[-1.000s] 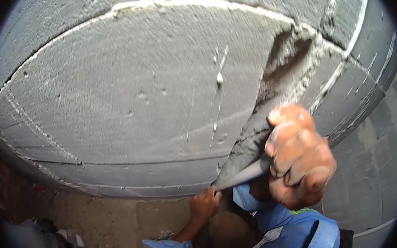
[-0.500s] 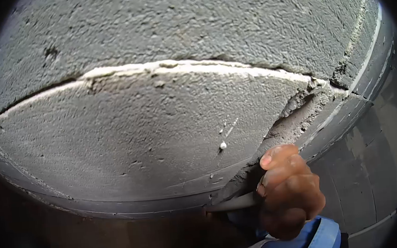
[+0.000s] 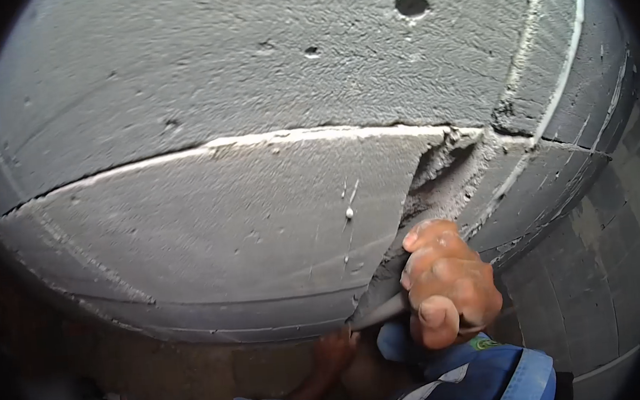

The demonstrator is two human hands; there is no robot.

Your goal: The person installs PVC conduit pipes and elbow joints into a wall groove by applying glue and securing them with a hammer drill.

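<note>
A grey block wall [image 3: 276, 218] fills most of the view, with a rough groove [image 3: 454, 182] cut slantwise into its lower block. My right hand [image 3: 453, 283], dusty at the fingers, is closed in a fist in front of the groove's lower part. From that fist a pale, smooth rod [image 3: 380, 313] runs left and slightly down; its exact kind does not show. At its lower left end, my left hand [image 3: 336, 351] has its fingers closed around it, partly in shadow. The rod's other end is hidden inside the right fist.
A white mortar seam [image 3: 315, 134] crosses the wall above the groove. A round hole [image 3: 412, 4] is in the upper block. White splashes [image 3: 349, 213] mark the lower block. Grey panels [image 3: 567, 278] lie at the lower right, past the wall's edge.
The view has shifted, showing more of the upper wall. My right hand appears slightly higher and farther left. My left hand and forearm, dark before, now show clearly at the rod's end.
</note>
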